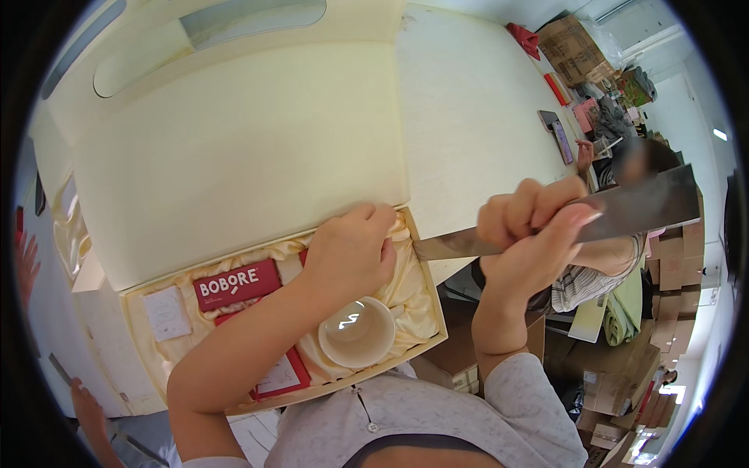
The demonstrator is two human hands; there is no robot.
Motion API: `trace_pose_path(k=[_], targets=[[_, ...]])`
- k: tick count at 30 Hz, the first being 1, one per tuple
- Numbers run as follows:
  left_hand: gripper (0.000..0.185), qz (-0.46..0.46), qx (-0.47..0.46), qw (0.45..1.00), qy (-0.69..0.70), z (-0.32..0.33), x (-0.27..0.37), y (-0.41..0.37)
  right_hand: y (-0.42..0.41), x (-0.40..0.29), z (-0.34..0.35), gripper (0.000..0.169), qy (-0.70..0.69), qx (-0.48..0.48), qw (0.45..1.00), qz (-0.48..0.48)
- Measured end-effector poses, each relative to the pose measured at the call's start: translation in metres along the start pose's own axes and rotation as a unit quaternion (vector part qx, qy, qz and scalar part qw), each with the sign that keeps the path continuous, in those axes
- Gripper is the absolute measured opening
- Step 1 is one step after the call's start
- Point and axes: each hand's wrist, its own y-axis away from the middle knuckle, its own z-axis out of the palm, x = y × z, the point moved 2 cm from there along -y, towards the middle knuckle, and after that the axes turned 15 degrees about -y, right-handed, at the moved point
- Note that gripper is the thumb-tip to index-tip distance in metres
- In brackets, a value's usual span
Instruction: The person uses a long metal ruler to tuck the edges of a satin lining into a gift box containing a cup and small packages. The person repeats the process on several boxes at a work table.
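Note:
A cream gift box [442, 319] lined with pale yellow satin lies close before me, its big lid [246, 158] raised behind it. My left hand [351, 251] rests at the box's back edge near the right corner, fingers bent over the satin; whether it pinches anything is unclear. In my right hand [532, 228] is a flat metal blade [643, 202], its near end meeting the box's right wall. Inside the box are a white ceramic cup [358, 333], a dark red carton [237, 285] with lettering, a white card [168, 314] and a red-framed item [281, 374], partly under my left forearm.
A person [638, 164] sits at the right of the white table [468, 117], near two phones [562, 141]. Cardboard boxes [620, 362] are stacked at the right. Another person's hands [88, 403] show at the far left, by a second satin-lined box [70, 234].

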Motion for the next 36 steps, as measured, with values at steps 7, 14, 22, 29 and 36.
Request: trace_pose_path(k=[7,14,22,29,36], targets=[[0.008,0.059,0.028,0.993,-0.094,0.010,-0.003,0.008,-0.007,-0.019,-0.013,0.056,-0.143,-0.019,0.988,-0.055],[0.006,0.079,0.024,0.988,-0.128,0.015,-0.003,0.011,0.009,-0.067,-0.026,0.053,-0.322,-0.129,0.907,-0.238],[0.006,0.073,0.026,0.992,-0.102,0.014,-0.002,0.008,-0.006,-0.013,-0.043,0.056,-0.251,-0.270,0.912,-0.181],[0.006,0.072,0.012,0.992,-0.107,0.012,0.000,0.007,-0.012,-0.009,-0.029,0.051,-0.241,-0.326,0.889,-0.215],[0.005,0.086,0.014,0.990,-0.113,0.013,0.000,0.008,-0.027,0.005,-0.030,0.052,-0.283,-0.283,0.906,-0.135]])
